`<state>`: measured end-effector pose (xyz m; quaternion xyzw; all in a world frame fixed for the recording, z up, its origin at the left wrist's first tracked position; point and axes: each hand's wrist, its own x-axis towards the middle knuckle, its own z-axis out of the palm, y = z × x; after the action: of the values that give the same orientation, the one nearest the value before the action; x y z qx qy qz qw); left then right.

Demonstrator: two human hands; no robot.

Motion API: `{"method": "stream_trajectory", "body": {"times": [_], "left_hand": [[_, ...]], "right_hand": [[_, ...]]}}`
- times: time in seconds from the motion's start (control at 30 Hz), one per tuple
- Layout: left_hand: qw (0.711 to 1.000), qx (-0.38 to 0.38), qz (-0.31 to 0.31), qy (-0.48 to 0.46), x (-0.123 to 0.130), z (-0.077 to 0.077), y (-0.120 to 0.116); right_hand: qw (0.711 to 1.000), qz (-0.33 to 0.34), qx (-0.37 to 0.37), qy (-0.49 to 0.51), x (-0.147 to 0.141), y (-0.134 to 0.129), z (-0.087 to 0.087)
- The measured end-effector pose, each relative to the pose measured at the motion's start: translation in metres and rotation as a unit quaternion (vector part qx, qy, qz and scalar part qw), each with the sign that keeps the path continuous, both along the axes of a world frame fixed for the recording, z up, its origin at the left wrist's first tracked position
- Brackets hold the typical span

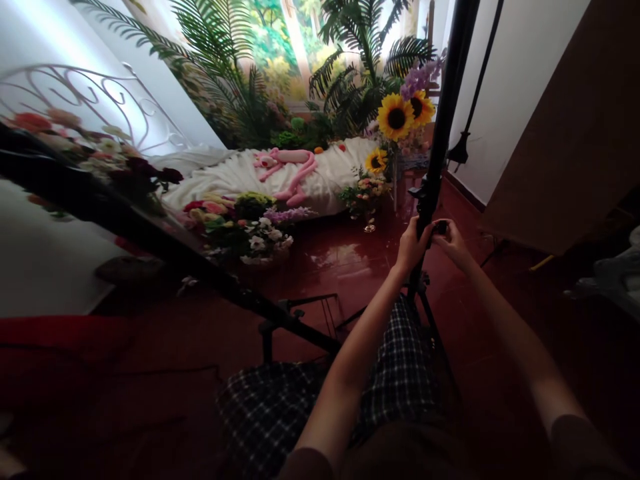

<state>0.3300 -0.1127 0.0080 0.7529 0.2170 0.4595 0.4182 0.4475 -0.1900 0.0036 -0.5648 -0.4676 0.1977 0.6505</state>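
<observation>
A black light stand [443,127] rises from its spread legs on the floor past the top of the view, slightly tilted. My left hand [414,245] is wrapped round its pole at mid-height. Close on the pole's right side, my right hand [453,241] has its fingers closed on a dark knob [441,228]. Another clamp [420,193] sits on the pole just above my hands. A black cable with a plug-like end [459,148] hangs to the right of the pole.
A second black pole [165,250] crosses the left side diagonally. Beyond lies a white-draped bed [230,175] with a pink plush toy [295,160], flowers [265,233] and sunflowers [395,117] around it. A brown panel [545,133] stands at right; a red object [60,353] lies at left.
</observation>
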Motion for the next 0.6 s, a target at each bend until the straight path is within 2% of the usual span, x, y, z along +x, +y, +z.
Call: {"method": "stream_trajectory", "body": {"times": [0.17, 0.3, 0.43, 0.6], "left_hand": [[0.998, 0.060, 0.018, -0.017, -0.008, -0.001, 0.000], [0.998, 0.064, 0.016, -0.012, -0.010, 0.004, 0.000], [0.997, 0.071, 0.007, 0.001, -0.013, 0.007, 0.004], [0.995, 0.100, 0.011, 0.017, -0.018, 0.016, 0.009]], "right_hand": [[0.999, -0.015, 0.032, 0.001, -0.004, -0.007, 0.008], [0.999, -0.045, 0.016, 0.017, -0.007, -0.012, 0.015], [1.000, -0.011, -0.002, -0.006, -0.003, -0.019, 0.021], [0.999, -0.021, 0.023, -0.034, 0.000, -0.023, 0.021]]}}
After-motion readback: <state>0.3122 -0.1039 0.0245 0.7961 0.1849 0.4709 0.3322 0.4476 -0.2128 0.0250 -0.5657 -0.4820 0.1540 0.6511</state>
